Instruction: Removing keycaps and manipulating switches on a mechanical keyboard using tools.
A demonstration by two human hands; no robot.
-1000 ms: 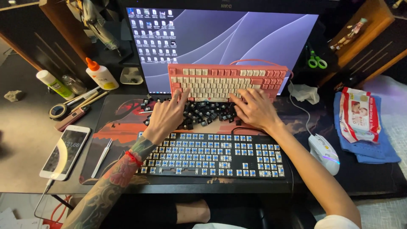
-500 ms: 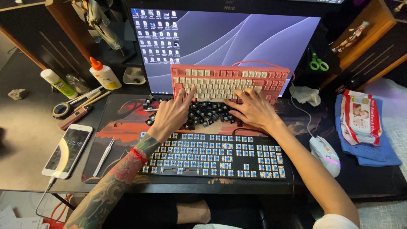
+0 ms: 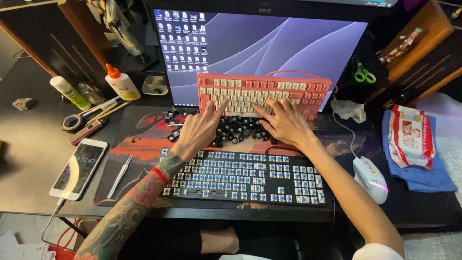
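A black keyboard [image 3: 240, 175] was laid flat on the tabletop [image 3: 29, 144], at the near edge of a red and dark desk mat [image 3: 139, 139]. All of its keycaps had been taken off, so that rows of blue switch stems were exposed across the whole plate. Just behind it, a heap of loose black keycaps [image 3: 238, 130] was spread on the mat, between the black keyboard and a pink keyboard [image 3: 262, 94]. The pink keyboard was propped tilted against the lower part of a monitor [image 3: 260, 48] and was fitted with cream and pink caps.

The left hand [image 3: 197, 130] was placed over the left part of the heap, palm down, with the index finger stretched towards the lower edge of the pink keyboard. The right hand [image 3: 284, 123] was placed over the right part of the heap, fingers spread and pointed to the left. Whether a keycap was pinched in either hand could not be told, as the fingertips were set among the caps.

A white mouse [image 3: 370, 178] was positioned to the right of the black keyboard. A white phone [image 3: 79, 168] and a slim metal tool [image 3: 119, 175] were laid to its left. A white glue bottle [image 3: 122, 83] with an orange tip was stood near the monitor.
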